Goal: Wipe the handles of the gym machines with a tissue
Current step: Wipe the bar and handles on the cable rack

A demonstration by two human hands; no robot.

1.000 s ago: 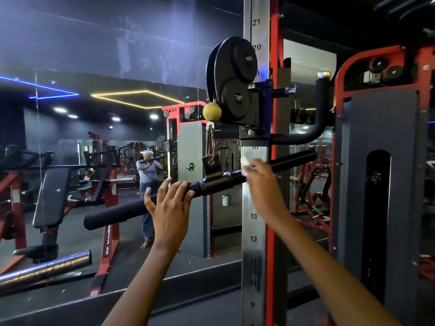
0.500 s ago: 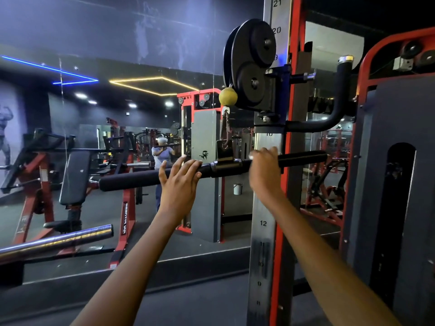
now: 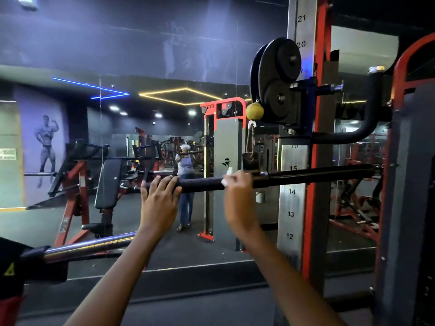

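I see matt black foam on the handle bar (image 3: 306,176) mid-frame, thin white paper tissue (image 3: 225,182) against it, a glossy chrome bar (image 3: 89,248) lower left, brushed-metal numbered upright (image 3: 292,215), and smooth black plastic-looking pulleys (image 3: 277,78).

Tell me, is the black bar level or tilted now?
Nearly level: the black bar runs almost horizontally from the left hand past the right hand.

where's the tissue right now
In the head view the tissue sits just right of centre, gripped by the right hand against the black bar handle, below the yellow ball.
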